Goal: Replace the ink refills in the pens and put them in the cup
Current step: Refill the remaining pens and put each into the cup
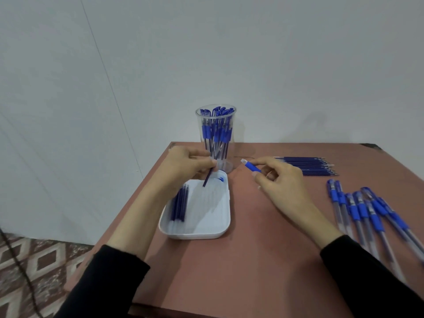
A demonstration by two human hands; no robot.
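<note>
Your left hand [190, 166] had its fingers curled, pinching the top of a dark refill [208, 179] between thumb and fingertips. The refill hung tilted over the far end of the white tray [195, 235], its lower tip above the tray floor; whether it touched, you couldn't tell from the blur. Your right hand [280, 180] pinched a blue grip piece [251, 167] between thumb and forefinger, its pale tip pointing left toward the cup [215, 136], the other fingers loosely bent. The clear cup stood upright at the table's [229, 271] far edge, just behind the tray, full of pens. A tray bundle [180, 205] of refills lay along the tray's left side. A row of refills [307, 166] lay beyond your right hand, and loose pens [367, 214] lay fanned out at the right.
</note>
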